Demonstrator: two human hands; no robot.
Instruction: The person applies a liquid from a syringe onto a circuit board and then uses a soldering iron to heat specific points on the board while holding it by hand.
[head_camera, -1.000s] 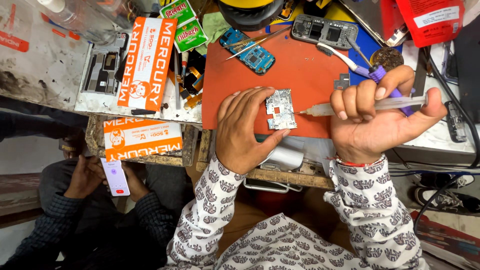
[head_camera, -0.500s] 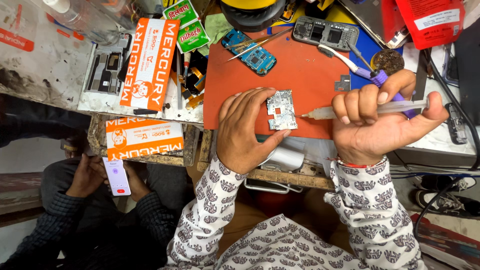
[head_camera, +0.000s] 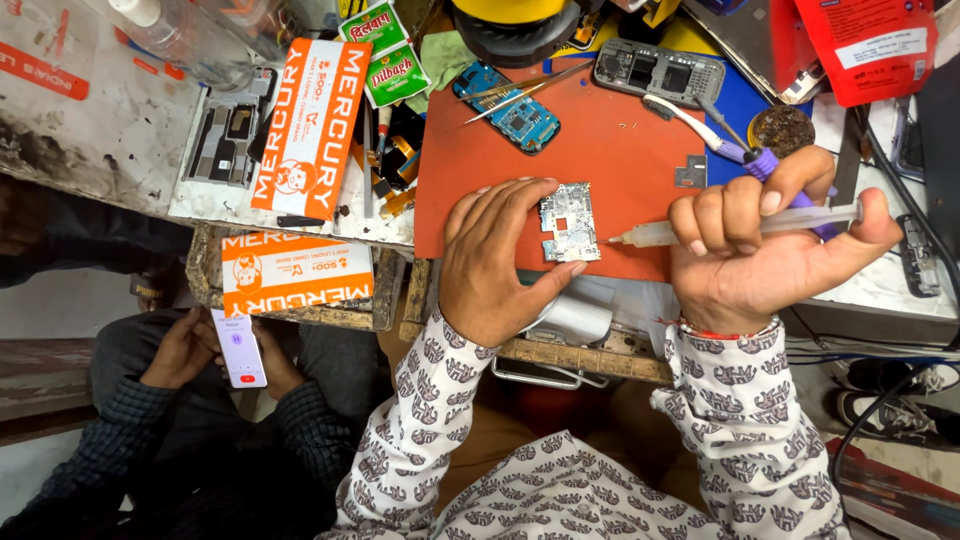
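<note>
- Super cluttered repair bench: a smooth orange-red work mat (head_camera: 600, 140) sits on a grimy, scuffed white tabletop (head_camera: 60, 130), with a worn wooden edge below it.
- Off to the lower left another person sits low, both hands on a lit phone (head_camera: 240, 348).
- The small circuit board (head_camera: 569, 222) lies flat on the near edge of the mat, a rough rectangle, long axis running away from the person. Silvery metal shields, one small red patch.
- Left hand (head_camera: 500, 262) pins the board: fingers spread along its left side, thumb pressed on its near corner.
- Right hand (head_camera: 745, 245) is wrapped around a clear plastic syringe (head_camera: 740, 224), fingers curled tight over the barrel, thumb out by the plunger end. It lies nearly level, tapered tip pointing left, right at the board's right edge.
- Loose stuff further back: a blue circuit board (head_camera: 518, 108), thin metal tweezers (head_camera: 525, 85), a grey phone frame (head_camera: 660, 72), a purple-handled screwdriver (head_camera: 745, 152) and two orange cardboard boxes (head_camera: 305, 125).
</note>
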